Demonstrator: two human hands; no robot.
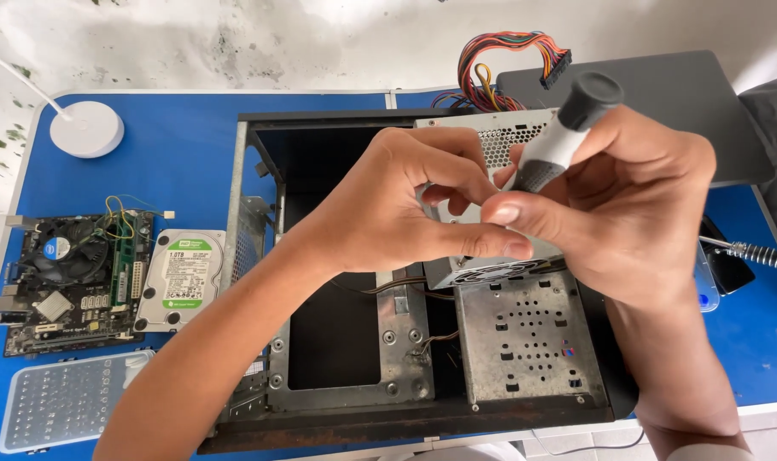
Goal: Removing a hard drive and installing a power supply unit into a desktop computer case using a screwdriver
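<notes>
An open black computer case (260,137) lies on a blue table (184,145), with a grey power supply box (491,269) inside it at the right. My right hand (628,213) grips a grey and white screwdriver (568,128) with a dark cap, held upright above the power supply. My left hand (406,201) reaches in from the lower left, and its fingertips pinch near the screwdriver's lower end. The screwdriver tip is hidden behind my fingers.
A motherboard (73,282) with a fan and a hard drive (184,277) lie left of the case. A clear tray of bits (64,401) sits at the front left. A white round lamp base (86,128) stands far left. Coloured cables (499,60) and a grey laptop (687,94) sit behind.
</notes>
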